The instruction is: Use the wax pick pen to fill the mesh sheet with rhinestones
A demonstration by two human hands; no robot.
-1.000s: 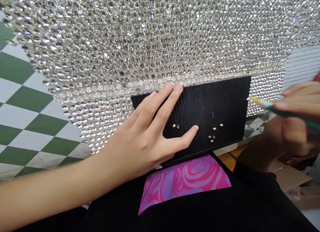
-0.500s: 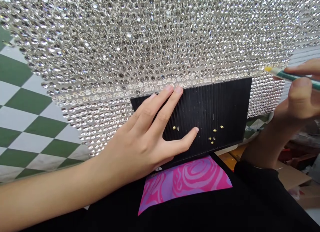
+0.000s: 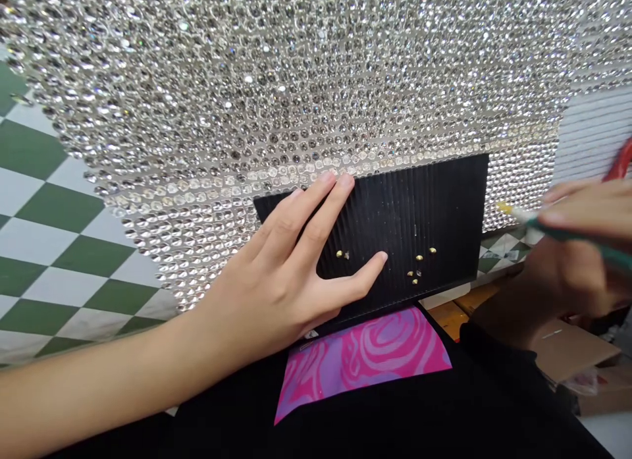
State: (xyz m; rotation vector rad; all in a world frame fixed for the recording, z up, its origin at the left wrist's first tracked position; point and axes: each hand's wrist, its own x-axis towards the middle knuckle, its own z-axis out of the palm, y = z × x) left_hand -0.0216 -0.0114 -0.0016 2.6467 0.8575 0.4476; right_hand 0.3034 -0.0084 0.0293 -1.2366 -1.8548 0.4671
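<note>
My left hand lies flat with fingers spread on a black ribbed tray, steadying it. Several small gold rhinestones lie loose on the tray, two more beside my thumb. My right hand, blurred at the right edge, is closed on a green pen-like picker tool whose yellow tip points left, just past the tray's right edge. A large sheet covered with silver rhinestones fills the upper view, reaching behind the tray.
A green and white checkered surface lies under the sheet at the left. A pink and purple swirled patch shows on black cloth below the tray. Cardboard boxes sit at the lower right, a white ribbed board at the right.
My right hand with the picker tool has come down from the rhinestone sheet's edge to beside the tray's right edge. My left hand has stayed on the tray.
</note>
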